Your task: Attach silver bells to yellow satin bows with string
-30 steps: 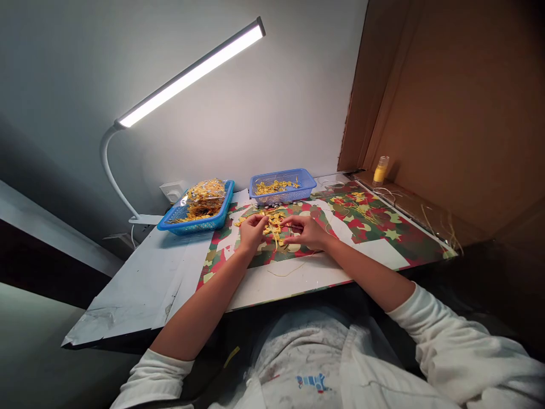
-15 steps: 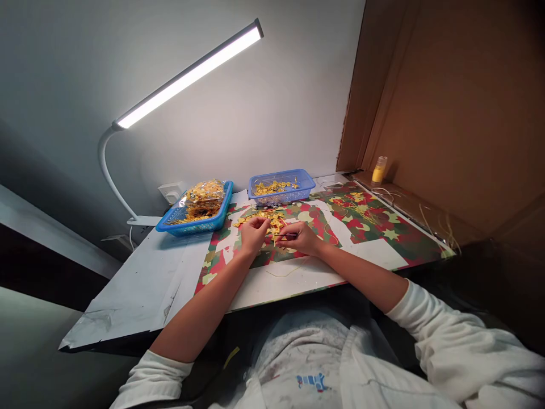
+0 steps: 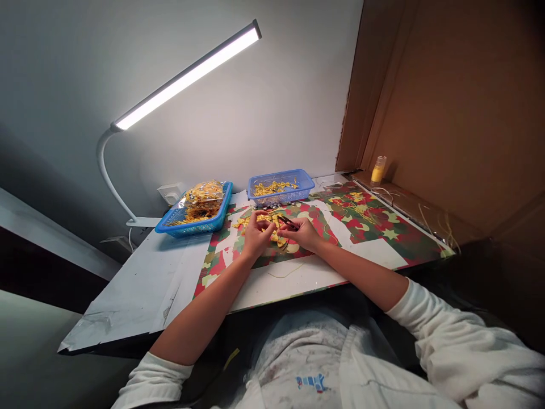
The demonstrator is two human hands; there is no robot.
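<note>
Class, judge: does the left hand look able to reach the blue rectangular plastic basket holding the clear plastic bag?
Probably yes: the blue basket stands near the left hand, and nothing tall appears to stand between them.

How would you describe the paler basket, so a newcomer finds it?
Start at the table by the grey wall. Beyond the left hand and right hand stands a periwinkle basket with yellow pieces. Unlike the bright blue basket at left, it has no bulging plastic bag.

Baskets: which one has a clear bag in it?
The left basket, next to the lamp base: a clear bag sits in it. The right basket shows loose yellow pieces and no bag.
</note>
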